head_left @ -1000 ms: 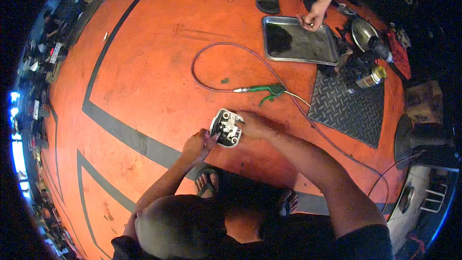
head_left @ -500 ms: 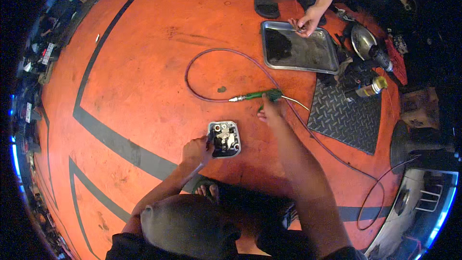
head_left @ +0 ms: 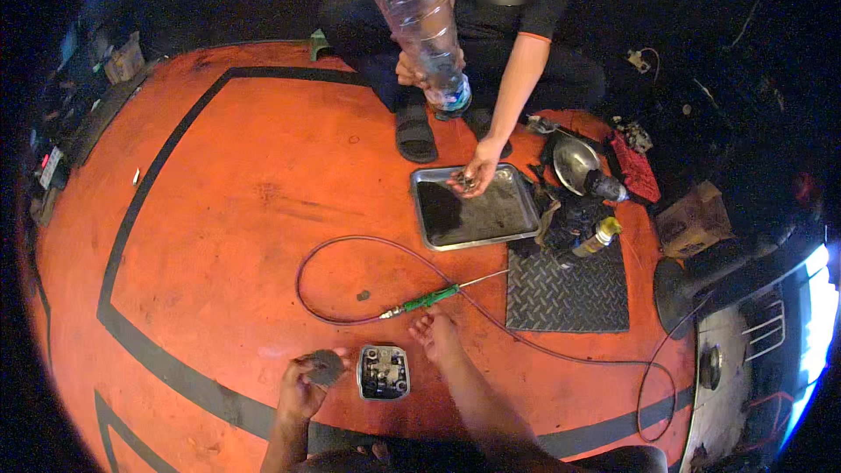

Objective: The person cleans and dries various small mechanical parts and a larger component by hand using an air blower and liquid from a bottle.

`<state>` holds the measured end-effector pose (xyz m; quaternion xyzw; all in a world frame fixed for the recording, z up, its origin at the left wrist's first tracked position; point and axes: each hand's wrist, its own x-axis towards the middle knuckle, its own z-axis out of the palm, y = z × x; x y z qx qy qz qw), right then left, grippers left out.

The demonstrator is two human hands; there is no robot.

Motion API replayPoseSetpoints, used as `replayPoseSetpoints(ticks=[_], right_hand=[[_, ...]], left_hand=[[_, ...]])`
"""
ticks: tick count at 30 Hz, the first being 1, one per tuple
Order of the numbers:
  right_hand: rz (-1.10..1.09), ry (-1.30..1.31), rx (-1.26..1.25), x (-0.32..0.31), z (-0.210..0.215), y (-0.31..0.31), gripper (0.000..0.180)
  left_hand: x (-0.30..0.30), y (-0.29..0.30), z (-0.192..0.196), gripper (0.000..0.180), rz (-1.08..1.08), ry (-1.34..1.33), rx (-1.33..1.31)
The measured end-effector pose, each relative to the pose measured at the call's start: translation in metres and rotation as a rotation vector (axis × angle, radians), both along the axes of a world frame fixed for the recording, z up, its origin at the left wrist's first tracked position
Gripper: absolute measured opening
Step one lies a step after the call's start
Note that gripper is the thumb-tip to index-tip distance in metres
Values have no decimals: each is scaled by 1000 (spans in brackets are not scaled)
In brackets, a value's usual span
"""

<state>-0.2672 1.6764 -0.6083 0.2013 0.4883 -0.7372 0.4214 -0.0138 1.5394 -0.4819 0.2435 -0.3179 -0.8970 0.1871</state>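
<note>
My left hand [head_left: 300,388] is closed on a dark grey, flat, roundish pad [head_left: 324,368], pinched at its edge. Just to the right of it, a squarish metal engine part [head_left: 405,374] rests on the orange floor, its open side up and small fittings showing inside. My right hand [head_left: 435,338] is beyond that part and to its right, fingers apart and holding nothing. Slightly ahead of those fingers lies a green air blow gun [head_left: 431,297] with a thin metal nozzle, joined to a reddish hose [head_left: 302,273] that loops on the floor.
Across from me a person holds a large clear plastic bottle [head_left: 429,35] neck down and small metal pieces [head_left: 467,182] over a metal tray [head_left: 532,229]. At right are a tread-patterned mat [head_left: 569,298], a yellow-capped can [head_left: 597,237], a metal bowl [head_left: 574,165] and a cardboard box [head_left: 694,219].
My right hand has come off the blow gun, which now lies on the floor. My left hand has moved away from the engine part with the pad. The view has tilted up, showing the bottle.
</note>
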Motion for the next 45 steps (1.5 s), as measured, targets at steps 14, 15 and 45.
replayPoseSetpoints(ticks=[14, 15, 45], right_hand=[[-154, 894, 853, 9, -62, -52, 52], [-177, 814, 915, 7, -61, -64, 51], [-612, 1073, 752, 0, 156, 29, 55]], left_hand=[[-4, -14, -43, 29, 252, -15, 99], [-14, -10, -36, 25, 272, -13, 1], [-66, 0, -11, 25, 242, 31, 20]])
